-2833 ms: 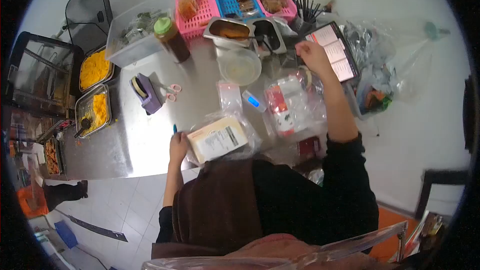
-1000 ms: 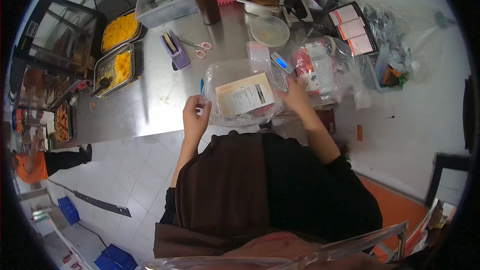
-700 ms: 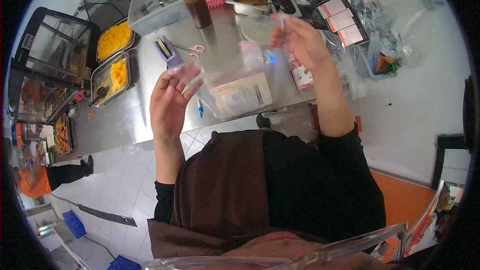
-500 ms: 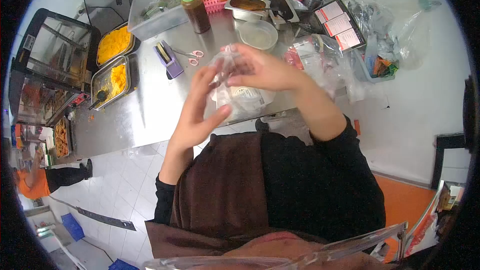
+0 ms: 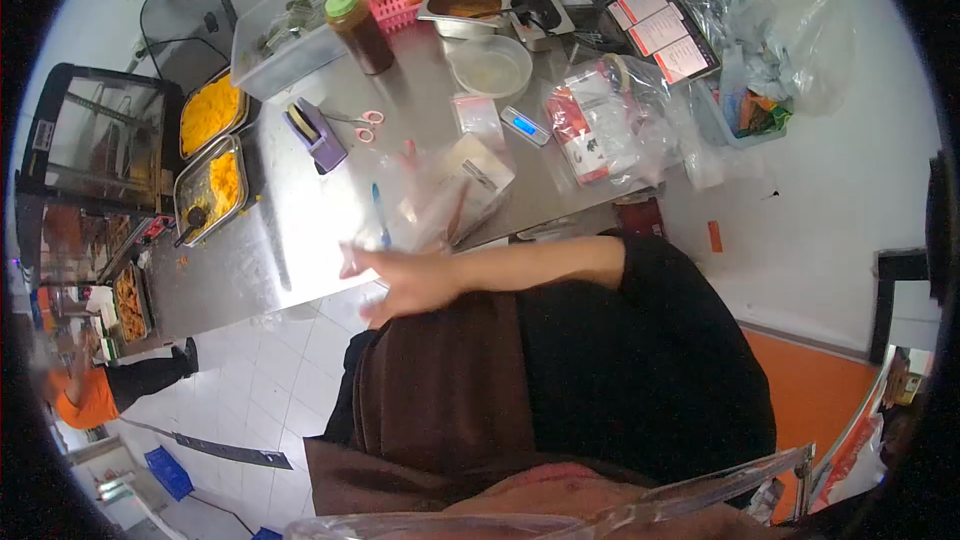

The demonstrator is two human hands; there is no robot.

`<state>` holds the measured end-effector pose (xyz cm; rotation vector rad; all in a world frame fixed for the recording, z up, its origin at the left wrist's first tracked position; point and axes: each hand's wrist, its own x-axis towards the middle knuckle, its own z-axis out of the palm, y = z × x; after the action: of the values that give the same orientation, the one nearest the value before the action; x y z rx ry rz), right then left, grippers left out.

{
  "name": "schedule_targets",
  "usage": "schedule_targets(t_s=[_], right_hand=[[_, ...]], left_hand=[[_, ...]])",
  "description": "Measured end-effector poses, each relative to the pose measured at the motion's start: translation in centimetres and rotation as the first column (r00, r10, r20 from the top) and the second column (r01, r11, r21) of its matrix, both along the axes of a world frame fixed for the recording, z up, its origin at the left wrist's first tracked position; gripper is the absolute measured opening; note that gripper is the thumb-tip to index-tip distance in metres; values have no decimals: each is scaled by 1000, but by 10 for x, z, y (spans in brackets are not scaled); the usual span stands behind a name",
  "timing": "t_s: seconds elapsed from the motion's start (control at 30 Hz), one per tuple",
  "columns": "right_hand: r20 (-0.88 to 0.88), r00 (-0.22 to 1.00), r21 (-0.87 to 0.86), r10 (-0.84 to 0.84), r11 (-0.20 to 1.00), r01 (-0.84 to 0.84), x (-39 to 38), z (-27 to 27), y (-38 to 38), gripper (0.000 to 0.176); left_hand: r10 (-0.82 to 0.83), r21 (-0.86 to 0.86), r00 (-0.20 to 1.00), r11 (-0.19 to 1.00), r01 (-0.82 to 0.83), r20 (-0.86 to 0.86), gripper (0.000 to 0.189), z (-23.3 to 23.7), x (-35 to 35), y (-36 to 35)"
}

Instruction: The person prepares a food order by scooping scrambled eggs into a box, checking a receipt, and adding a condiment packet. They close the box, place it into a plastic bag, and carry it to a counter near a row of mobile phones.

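Note:
My right hand point(image 5: 410, 280) reaches leftward across the front of my body at the table's near edge. It is blurred, its fingers are apart and nothing shows in it. Behind it, my left hand point(image 5: 432, 230) is a smear over a clear plastic bag point(image 5: 485, 172) with a printed label; my right arm partly hides it, and its grip cannot be made out. A blue pen point(image 5: 380, 212) lies left of the bag. Beyond the bag are a pink-edged clear packet point(image 5: 480, 122) and a small device with a blue screen point(image 5: 525, 126).
A purple tape dispenser point(image 5: 316, 138), scissors point(image 5: 368, 126), a sauce bottle point(image 5: 360, 35) and a round plastic tub point(image 5: 490, 67) stand farther back. Trays of yellow food point(image 5: 240, 172) are at left, plastic bags point(image 5: 620, 125) at right. A person in orange point(image 5: 85, 400) is far left.
My hands have come down from above the bag and apart. The right hand has swung left and toward my body. The small device and packet have come into view.

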<state>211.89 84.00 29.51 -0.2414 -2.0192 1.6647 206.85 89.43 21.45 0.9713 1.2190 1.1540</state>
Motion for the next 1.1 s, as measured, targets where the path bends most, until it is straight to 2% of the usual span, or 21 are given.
schedule_targets(t_s=[0.03,0.13,0.2,0.23,0.27,0.33,0.4,0.43,0.5,0.53,0.57,0.6,0.63,0.73,0.77,0.83,0.87,0.93,1.0,1.03,1.1], right_hand=[[135,989,-22,59,998,-56,7,0,-8,47],[-24,964,-379,266,890,-255,50,-1,4,44],[75,997,-136,17,991,-7,95,7,17,36],[23,957,140,-289,949,284,116,7,23,33],[-112,832,376,-543,752,541,134,6,30,32],[-145,529,649,-836,324,689,167,3,54,34],[-183,542,206,-820,507,837,171,-28,88,34],[-219,528,-45,-820,549,834,172,-45,103,35],[-25,664,-329,-747,633,700,168,-85,116,36],[134,791,-376,-597,708,598,168,-105,112,36],[261,879,-430,-399,767,476,169,-123,105,37],[321,926,-486,-200,804,343,172,-135,98,38],[334,942,-552,-28,804,220,176,-142,93,39],[195,944,-726,265,686,-43,186,-126,83,43],[104,951,-782,291,615,-102,191,-108,85,44],[-43,970,-844,241,510,-165,201,-45,88,50],[-112,972,-868,209,456,-198,209,-9,92,52],[-76,996,-900,-51,432,-47,238,32,122,55],[87,936,-736,-342,611,292,271,41,184,54],[207,821,-308,-532,761,571,287,47,221,48],[439,521,157,-732,634,757,325,6,303,21]], left_hand=[[66,15,997,998,-65,-40,53,-3,5,1],[213,45,964,977,-209,-157,44,-6,13,2],[274,24,944,961,-274,-185,39,-2,13,1],[300,8,936,953,-304,-185,37,2,11,2],[308,-32,937,948,-317,-165,36,10,9,4],[293,-128,953,945,-300,-71,34,36,4,6],[173,-205,972,969,-139,157,31,53,6,5],[106,-270,986,960,-68,129,30,43,5,10],[-33,-393,996,917,63,83,27,14,5,24],[-164,-212,924,973,94,-344,26,27,9,23],[-173,-53,668,979,196,-724,26,51,13,18],[-62,43,285,936,348,-956,26,64,15,17],[71,256,478,907,335,-876,29,66,15,23],[249,328,224,816,475,-942,25,92,20,43],[537,516,155,631,579,-830,20,90,22,46],[215,408,691,904,127,-690,18,86,18,52],[243,431,655,891,141,-716,17,76,12,53],[304,474,578,865,167,-758,15,53,0,54],[387,416,197,900,129,-901,15,72,8,36],[369,394,173,909,138,-913,15,67,7,34],[336,352,123,923,152,-934,15,49,2,34]])
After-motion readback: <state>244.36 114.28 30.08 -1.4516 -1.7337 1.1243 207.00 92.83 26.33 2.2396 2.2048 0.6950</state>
